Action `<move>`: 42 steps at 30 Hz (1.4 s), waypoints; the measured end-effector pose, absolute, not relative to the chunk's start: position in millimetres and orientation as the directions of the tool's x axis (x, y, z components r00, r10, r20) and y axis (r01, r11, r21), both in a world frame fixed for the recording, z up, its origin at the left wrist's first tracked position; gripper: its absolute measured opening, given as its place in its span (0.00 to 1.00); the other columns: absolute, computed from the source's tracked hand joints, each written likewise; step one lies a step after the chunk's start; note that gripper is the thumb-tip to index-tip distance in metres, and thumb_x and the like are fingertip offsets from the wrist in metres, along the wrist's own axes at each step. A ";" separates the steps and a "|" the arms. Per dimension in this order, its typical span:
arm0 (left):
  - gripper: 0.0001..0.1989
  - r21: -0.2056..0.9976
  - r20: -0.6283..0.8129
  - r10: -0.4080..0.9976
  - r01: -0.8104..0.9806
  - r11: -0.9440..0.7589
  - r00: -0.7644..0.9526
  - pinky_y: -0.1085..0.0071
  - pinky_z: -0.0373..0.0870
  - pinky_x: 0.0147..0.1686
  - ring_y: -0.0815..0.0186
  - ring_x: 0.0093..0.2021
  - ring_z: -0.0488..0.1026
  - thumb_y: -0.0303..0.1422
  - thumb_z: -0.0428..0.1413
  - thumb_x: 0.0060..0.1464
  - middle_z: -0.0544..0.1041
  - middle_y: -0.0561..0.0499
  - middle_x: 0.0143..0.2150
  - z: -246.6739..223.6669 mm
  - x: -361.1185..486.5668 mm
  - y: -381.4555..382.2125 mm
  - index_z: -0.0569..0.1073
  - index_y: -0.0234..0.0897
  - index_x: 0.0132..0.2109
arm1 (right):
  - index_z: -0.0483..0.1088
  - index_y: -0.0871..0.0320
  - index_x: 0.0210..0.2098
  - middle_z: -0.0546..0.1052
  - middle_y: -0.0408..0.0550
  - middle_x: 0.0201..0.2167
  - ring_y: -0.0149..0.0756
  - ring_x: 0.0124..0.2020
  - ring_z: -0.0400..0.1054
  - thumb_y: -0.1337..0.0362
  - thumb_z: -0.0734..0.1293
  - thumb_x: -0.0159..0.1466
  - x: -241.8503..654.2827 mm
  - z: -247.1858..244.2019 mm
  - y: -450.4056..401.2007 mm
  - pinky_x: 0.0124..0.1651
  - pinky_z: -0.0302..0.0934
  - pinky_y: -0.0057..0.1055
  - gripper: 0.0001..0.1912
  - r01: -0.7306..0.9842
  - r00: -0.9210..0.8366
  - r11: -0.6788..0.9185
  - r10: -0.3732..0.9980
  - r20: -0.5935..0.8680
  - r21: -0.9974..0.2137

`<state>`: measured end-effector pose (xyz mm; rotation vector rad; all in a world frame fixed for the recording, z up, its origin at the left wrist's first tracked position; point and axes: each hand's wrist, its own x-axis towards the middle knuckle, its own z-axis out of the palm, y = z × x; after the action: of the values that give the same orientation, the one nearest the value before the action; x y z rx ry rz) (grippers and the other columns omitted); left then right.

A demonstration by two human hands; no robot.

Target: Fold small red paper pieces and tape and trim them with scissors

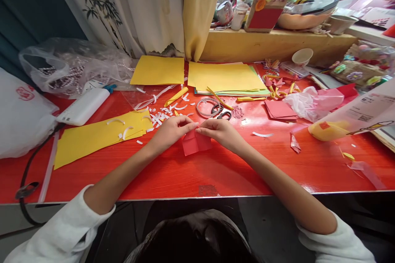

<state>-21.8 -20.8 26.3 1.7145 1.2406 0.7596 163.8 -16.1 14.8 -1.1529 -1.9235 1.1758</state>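
Between my two hands is a small piece of red paper (191,147) with crease lines, its lower part hanging toward me. My left hand (173,131) pinches its upper left edge, fingertips pressed together. My right hand (220,132) grips the upper right edge the same way, and the fingertips of both hands nearly meet. Just beyond the hands lie a pair of black-handled scissors (224,114) and a roll of clear tape (207,107). Paper scraps (160,117) are scattered beside my left hand.
Yellow strips (101,133) lie at left, near a white power bank (83,106). Yellow sheets (225,76) are stacked at the back. Red paper squares (280,111) and crumpled tissue (304,100) sit at right, by a clear printed bag (354,111). The table's front edge (197,198) is close.
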 end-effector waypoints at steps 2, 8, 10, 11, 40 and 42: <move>0.15 0.890 0.016 0.952 0.430 -0.154 0.307 0.74 0.61 0.33 0.70 0.31 0.66 0.43 0.53 0.52 0.72 0.53 0.30 25.5 -21.8 -21.1 0.72 0.34 0.31 | 0.70 0.63 0.26 0.60 0.39 0.19 0.25 0.22 0.49 0.55 0.64 0.60 162.7 13.6 -16.7 0.25 0.43 0.26 0.16 0.374 -0.457 0.260 0.887 0.067 -0.890; 0.14 0.855 0.034 0.960 0.490 -0.172 0.278 0.74 0.61 0.33 0.69 0.32 0.67 0.42 0.54 0.52 0.74 0.52 0.31 23.3 -23.4 -21.9 0.72 0.34 0.31 | 0.67 0.62 0.25 0.59 0.39 0.20 0.25 0.22 0.49 0.55 0.62 0.61 162.4 10.9 -16.3 0.25 0.43 0.27 0.16 0.385 -0.493 0.275 0.868 0.056 -0.881; 0.14 0.852 0.036 0.961 0.494 -0.172 0.273 0.74 0.61 0.33 0.69 0.32 0.67 0.42 0.54 0.52 0.74 0.52 0.30 23.6 -23.5 -22.0 0.73 0.34 0.31 | 0.66 0.62 0.25 0.59 0.39 0.20 0.26 0.22 0.49 0.54 0.62 0.61 162.6 12.0 -16.3 0.25 0.43 0.27 0.17 0.374 -0.513 0.279 0.857 0.053 -0.885; 0.14 0.855 0.036 0.961 0.490 -0.171 0.273 0.74 0.61 0.33 0.69 0.32 0.67 0.42 0.54 0.52 0.74 0.52 0.30 23.9 -23.4 -22.0 0.73 0.34 0.31 | 0.65 0.62 0.24 0.59 0.39 0.20 0.26 0.22 0.50 0.54 0.62 0.61 162.7 13.1 -16.5 0.25 0.43 0.27 0.17 0.369 -0.517 0.273 0.855 0.048 -0.889; 0.09 0.973 -0.108 0.944 0.226 0.037 0.313 0.76 0.61 0.32 0.72 0.29 0.66 0.36 0.60 0.46 0.72 0.54 0.26 30.0 -20.0 -21.2 0.74 0.33 0.27 | 0.56 0.59 0.21 0.57 0.38 0.18 0.25 0.21 0.49 0.49 0.62 0.61 164.5 26.8 -26.7 0.24 0.42 0.27 0.22 0.441 -0.512 0.289 0.859 0.027 -0.850; 0.09 0.973 -0.099 0.947 0.229 0.028 0.305 0.76 0.61 0.32 0.72 0.29 0.66 0.36 0.60 0.45 0.72 0.54 0.26 30.2 -21.2 -20.1 0.74 0.33 0.27 | 0.55 0.58 0.21 0.56 0.37 0.18 0.25 0.20 0.48 0.50 0.62 0.61 163.7 26.9 -27.3 0.24 0.42 0.27 0.22 0.426 -0.499 0.284 0.866 0.039 -0.859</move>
<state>-21.2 -20.1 30.2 1.4544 1.1517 0.8086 163.7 -27.3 26.9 -1.1540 -2.0493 1.1355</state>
